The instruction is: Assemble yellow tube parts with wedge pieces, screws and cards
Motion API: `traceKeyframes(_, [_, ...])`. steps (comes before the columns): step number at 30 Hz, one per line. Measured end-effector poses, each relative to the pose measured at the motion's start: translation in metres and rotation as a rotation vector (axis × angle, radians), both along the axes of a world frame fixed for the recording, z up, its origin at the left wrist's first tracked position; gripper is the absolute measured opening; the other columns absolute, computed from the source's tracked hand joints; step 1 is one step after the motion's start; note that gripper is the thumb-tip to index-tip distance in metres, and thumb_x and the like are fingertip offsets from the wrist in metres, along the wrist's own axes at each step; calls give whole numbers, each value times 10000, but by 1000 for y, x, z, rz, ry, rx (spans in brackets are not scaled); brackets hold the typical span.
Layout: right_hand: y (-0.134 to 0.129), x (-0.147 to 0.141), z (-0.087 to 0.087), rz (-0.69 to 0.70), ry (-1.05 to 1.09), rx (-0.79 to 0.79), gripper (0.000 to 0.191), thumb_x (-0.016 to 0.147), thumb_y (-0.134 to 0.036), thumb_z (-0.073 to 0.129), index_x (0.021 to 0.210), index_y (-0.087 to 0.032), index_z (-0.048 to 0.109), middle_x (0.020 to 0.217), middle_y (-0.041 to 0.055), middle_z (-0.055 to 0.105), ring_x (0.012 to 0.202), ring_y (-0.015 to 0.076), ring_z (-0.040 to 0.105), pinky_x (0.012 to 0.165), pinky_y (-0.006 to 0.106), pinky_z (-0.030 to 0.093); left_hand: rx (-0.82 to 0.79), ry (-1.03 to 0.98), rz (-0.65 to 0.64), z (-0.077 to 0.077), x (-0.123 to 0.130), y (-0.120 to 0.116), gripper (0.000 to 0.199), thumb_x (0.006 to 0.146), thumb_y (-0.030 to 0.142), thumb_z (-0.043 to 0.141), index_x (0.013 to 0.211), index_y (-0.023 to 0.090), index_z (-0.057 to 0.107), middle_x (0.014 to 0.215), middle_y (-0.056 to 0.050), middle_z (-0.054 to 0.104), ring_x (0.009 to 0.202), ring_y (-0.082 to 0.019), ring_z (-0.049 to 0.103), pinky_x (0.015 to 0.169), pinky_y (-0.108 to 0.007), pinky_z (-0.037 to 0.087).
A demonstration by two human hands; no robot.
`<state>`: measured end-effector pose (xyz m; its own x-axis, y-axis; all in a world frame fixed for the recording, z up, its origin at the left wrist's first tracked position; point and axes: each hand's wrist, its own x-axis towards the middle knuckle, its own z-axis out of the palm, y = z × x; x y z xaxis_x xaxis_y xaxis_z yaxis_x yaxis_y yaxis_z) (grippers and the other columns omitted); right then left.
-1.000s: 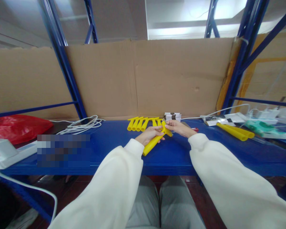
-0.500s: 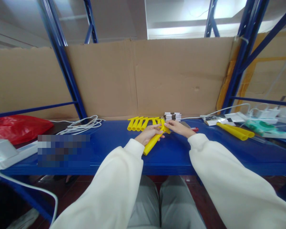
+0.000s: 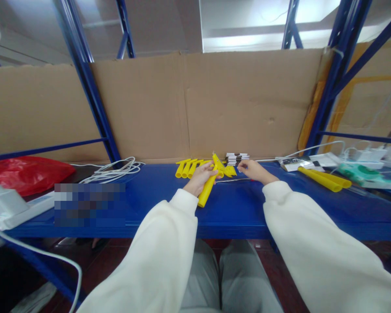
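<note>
My left hand (image 3: 200, 179) is wrapped round a yellow T-shaped plastic handle (image 3: 207, 191), a hollow tube with a crosspiece at its far end. The tube's open end points toward me. To its right, my right hand (image 3: 252, 170) is apart from the handle, its thumb and fingertips pinched together. Whatever they hold, if anything, is too small to make out. A thin metal rod (image 3: 233, 180) lies on the table, running under my right hand, with a bit of red at that end. Small yellow pieces (image 3: 230, 171) are heaped just behind the held handle.
Several yellow T-shaped handles (image 3: 184, 168) lie in a row at the back. Behind my right hand stands a stack of white and dark pieces (image 3: 237, 158). Two yellow tubes (image 3: 322, 179) lie at right. White cables (image 3: 117, 171) and a red bag (image 3: 29, 175) are at left.
My right hand has come off the yellow handle's head and moved right, fingers pinched. My left hand still holds the handle, now tipped more upright, with its head visible.
</note>
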<state>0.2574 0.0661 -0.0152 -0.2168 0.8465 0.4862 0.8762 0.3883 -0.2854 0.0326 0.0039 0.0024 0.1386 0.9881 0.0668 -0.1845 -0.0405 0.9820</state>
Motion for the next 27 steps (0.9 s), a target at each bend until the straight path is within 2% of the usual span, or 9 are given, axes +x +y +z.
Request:
traceKeyframes(3, [2,20,2,-71,-19,-36,178,863,-286,571,834,-180,711,887,93,749,816,207,662,747,282,490,75,46,141,3,-1,0,646,816,-42,570,1426,161,514,1117,-102,699,515,-47,612,402,-136,418])
traceKeyframes(6, [1,41,-1,-76,-45,-161,234,822,-411,649,831,-192,732,814,71,747,785,210,667,722,276,497,158,114,262,3,-3,3,612,782,-33,638,1357,176,596,1162,-94,680,508,-29,598,400,-130,404])
traceKeyframes(11, [-5,57,-5,-56,-81,-379,278,754,-467,705,818,-200,746,827,57,750,779,221,678,710,287,505,202,186,346,0,-5,7,562,768,7,693,1296,196,654,1177,-89,679,497,-10,569,396,-117,369])
traceKeyframes(17, [-10,55,-5,-55,-81,-403,205,729,-375,712,818,-193,744,826,60,745,783,232,678,715,304,509,141,192,351,-1,-5,6,575,798,-14,649,1341,171,608,1153,-91,683,493,-12,569,400,-125,367])
traceKeyframes(23, [-6,59,-9,3,-61,-340,140,697,-342,746,755,-215,736,792,51,741,767,236,675,703,316,518,59,185,293,-3,-8,11,631,793,-28,627,1393,153,550,974,-60,714,489,-43,584,418,-140,390])
traceKeyframes(27, [-8,56,-8,-23,-55,-352,132,700,-332,743,749,-211,722,788,52,735,763,237,677,712,321,516,21,202,294,-6,-9,14,676,790,-9,641,1428,173,513,1023,-86,716,520,-72,620,423,-153,405])
